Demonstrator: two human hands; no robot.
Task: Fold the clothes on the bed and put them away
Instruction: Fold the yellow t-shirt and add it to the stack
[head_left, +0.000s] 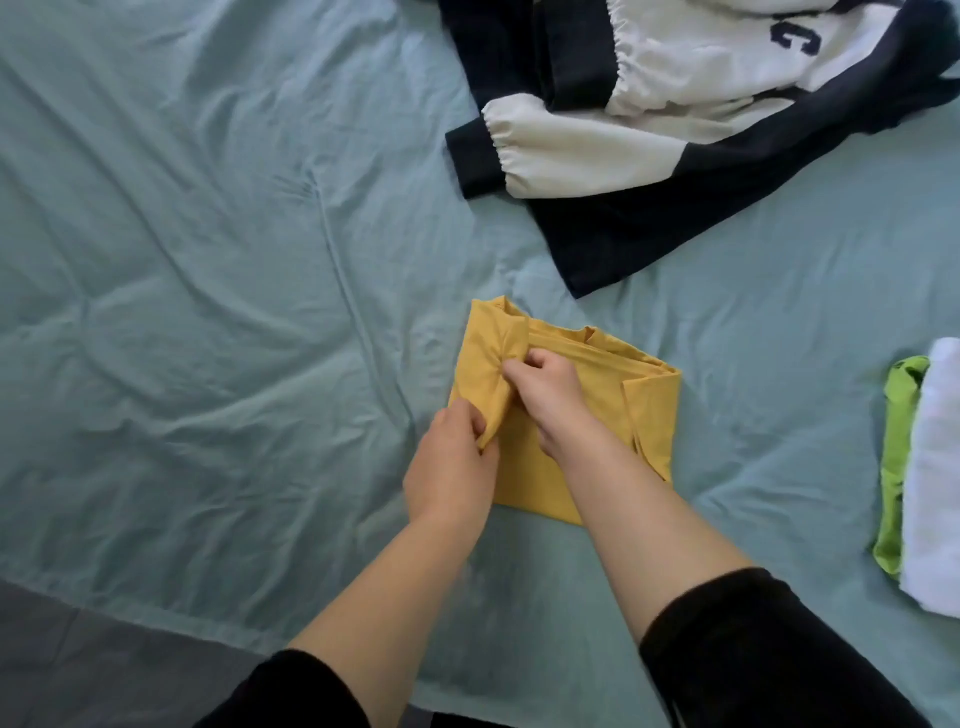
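so roughly midway I'd say: green shirt (901, 457) and white shirt (935, 478) already folded at the right of the bed (208, 260), navy-and-white jacket (675, 119) lying unfolded up top. Yellow shirt (582, 415) sits mid-bed, nearly folded; left hand (449, 467) and right hand (545, 395) both pinch its left flap, arms reaching forward side by side

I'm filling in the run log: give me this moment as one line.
step: folding yellow garment | left hand: pinches its raised flap | right hand: pinches same flap | waiting: navy-and-white jacket, unfolded
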